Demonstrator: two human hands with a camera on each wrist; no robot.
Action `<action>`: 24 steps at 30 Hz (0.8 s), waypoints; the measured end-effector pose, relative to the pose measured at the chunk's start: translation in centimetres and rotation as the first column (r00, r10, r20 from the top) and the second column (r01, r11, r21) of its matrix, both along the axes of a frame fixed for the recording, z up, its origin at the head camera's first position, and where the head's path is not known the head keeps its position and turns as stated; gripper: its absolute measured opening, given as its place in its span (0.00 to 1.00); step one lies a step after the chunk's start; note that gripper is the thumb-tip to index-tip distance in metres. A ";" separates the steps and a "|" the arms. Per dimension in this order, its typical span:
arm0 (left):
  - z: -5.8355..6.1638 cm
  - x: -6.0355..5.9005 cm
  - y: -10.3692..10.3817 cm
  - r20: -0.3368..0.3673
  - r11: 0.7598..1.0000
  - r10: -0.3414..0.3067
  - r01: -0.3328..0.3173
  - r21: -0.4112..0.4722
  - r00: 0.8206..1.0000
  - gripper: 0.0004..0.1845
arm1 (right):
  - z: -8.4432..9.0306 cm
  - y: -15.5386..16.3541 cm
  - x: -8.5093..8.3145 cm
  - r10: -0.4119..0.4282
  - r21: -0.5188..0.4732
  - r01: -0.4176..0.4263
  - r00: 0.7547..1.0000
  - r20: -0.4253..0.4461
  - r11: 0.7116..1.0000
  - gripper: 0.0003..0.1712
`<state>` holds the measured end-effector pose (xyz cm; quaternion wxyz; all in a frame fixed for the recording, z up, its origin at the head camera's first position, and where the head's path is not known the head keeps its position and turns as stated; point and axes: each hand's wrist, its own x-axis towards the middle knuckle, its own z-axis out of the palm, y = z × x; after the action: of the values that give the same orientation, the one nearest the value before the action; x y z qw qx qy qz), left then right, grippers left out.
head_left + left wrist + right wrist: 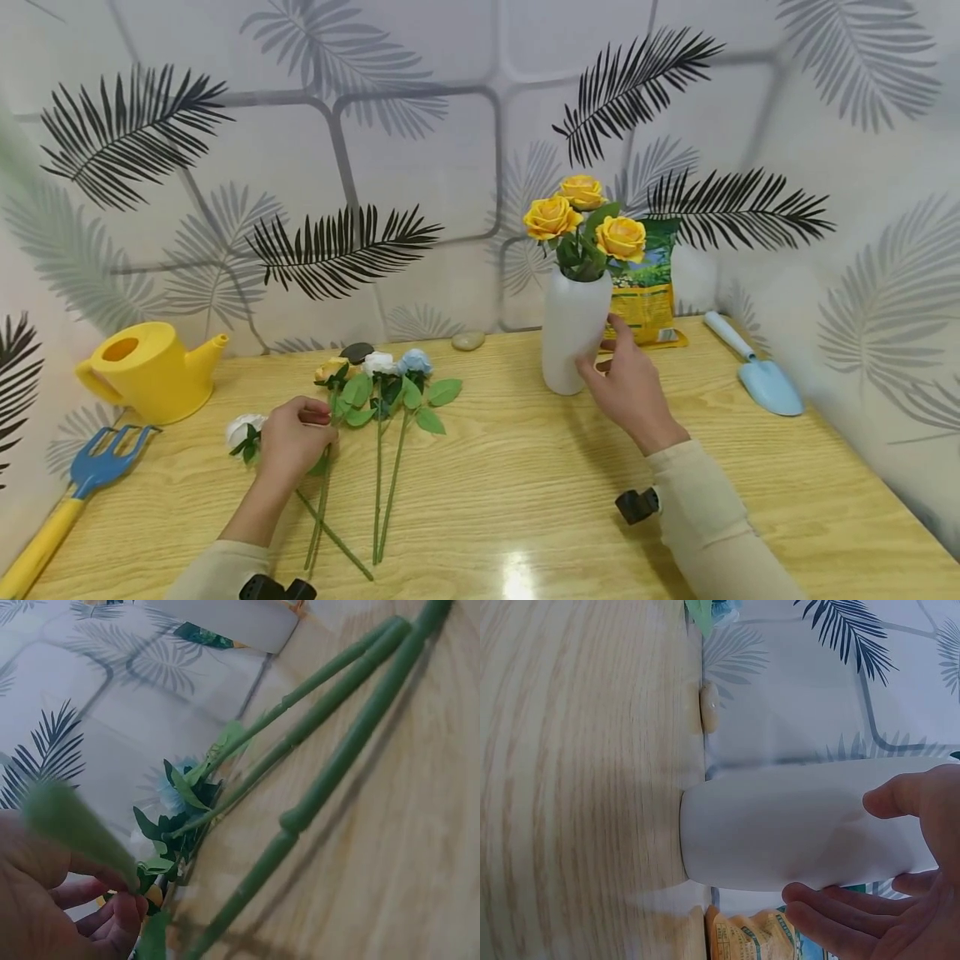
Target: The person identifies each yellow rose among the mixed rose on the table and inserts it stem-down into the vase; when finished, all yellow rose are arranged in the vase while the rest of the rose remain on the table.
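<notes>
My left hand (292,442) pinches a green flower stem (82,832) between thumb and fingers, just below the yellow rose (332,369) lying on the table. Beside that lie a white rose (380,364) and a light blue rose (415,362), stems pointing towards me. Another white rose (242,430) lies left of the hand, its stem crossing under the others. Over on the right, a white vase (572,333) stands upright, holding three yellow roses (551,218). My right hand (630,387) holds its right side, thumb in front and fingers behind.
A yellow watering can (161,375) and a blue hand fork (105,462) with a yellow handle are at the left. Behind the vase leans a yellow-green bag (648,308). A light blue trowel (768,386) lies far right. Two stones, one pale (468,340), sit near the wall.
</notes>
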<state>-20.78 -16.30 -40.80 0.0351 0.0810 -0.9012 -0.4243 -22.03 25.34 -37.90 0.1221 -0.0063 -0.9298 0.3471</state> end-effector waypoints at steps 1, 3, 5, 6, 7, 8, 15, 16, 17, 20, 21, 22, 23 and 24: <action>0.1 0.0 0.0 -0.002 1.000 0.001 -0.001 0.008 1.000 0.17 | 0.0 0.0 0.0 -0.001 0.000 0.001 1.000 0.003 1.000 0.46; 0.5 0.1 0.1 -0.005 1.000 0.000 0.000 0.021 1.000 0.17 | 0.0 0.0 -0.1 -0.004 0.002 0.004 1.000 0.005 1.000 0.46; 1.0 0.2 0.2 -0.010 0.999 -0.002 0.002 0.035 1.000 0.17 | 0.0 0.0 -0.1 -0.004 0.004 0.004 1.000 0.000 1.000 0.46; 1.2 0.2 0.3 -0.012 0.999 -0.005 0.005 0.039 1.000 0.17 | 0.1 0.0 0.0 -0.003 0.004 0.003 1.000 -0.002 1.000 0.45; 1.5 0.2 0.4 -0.018 0.999 -0.010 0.011 0.047 1.000 0.17 | 0.1 0.0 0.0 -0.003 0.004 0.003 1.000 -0.005 1.000 0.45; 1.7 0.2 0.5 -0.022 0.999 -0.014 0.015 0.047 1.000 0.17 | 0.1 0.0 0.1 -0.002 0.004 0.002 1.000 -0.005 1.000 0.45; 3.4 0.2 1.4 -0.077 0.999 -0.029 0.032 0.039 0.997 0.22 | 0.2 0.1 0.1 -0.001 0.003 0.001 1.000 0.003 1.000 0.45; 3.6 0.1 1.6 -0.085 0.999 -0.030 0.033 0.038 0.996 0.22 | 0.2 0.1 0.1 -0.001 0.002 0.001 1.000 0.005 1.000 0.45; 3.8 0.1 1.7 -0.096 0.999 -0.029 0.033 0.038 0.995 0.23 | 0.2 0.1 0.1 -0.001 0.002 0.001 1.000 0.005 1.000 0.45; 4.3 -0.1 1.9 -0.127 0.999 -0.028 0.033 0.038 0.992 0.24 | 0.1 0.1 0.1 -0.002 0.002 0.002 1.000 0.004 1.000 0.45; 4.4 -0.1 1.9 -0.133 0.999 -0.028 0.034 0.038 0.991 0.24 | 0.1 0.1 0.1 -0.002 0.002 0.002 1.000 0.004 1.000 0.45; 4.6 -0.2 2.0 -0.138 0.999 -0.029 0.034 0.039 0.990 0.24 | 0.1 0.0 0.1 -0.002 0.003 0.002 1.000 0.002 1.000 0.45; 4.7 -0.2 2.1 -0.144 0.999 -0.029 0.035 0.039 0.989 0.23 | 0.1 0.1 0.1 -0.003 0.005 0.003 1.000 0.000 1.000 0.45; 4.9 -0.2 2.2 -0.146 0.998 -0.030 0.037 0.045 0.989 0.23 | 0.1 0.1 0.1 -0.003 0.006 0.003 1.000 -0.002 1.000 0.45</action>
<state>-21.03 -14.10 -35.94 0.0916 0.0357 -0.8870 -0.4511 -21.91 25.40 -37.79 0.1237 -0.0068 -0.9306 0.3443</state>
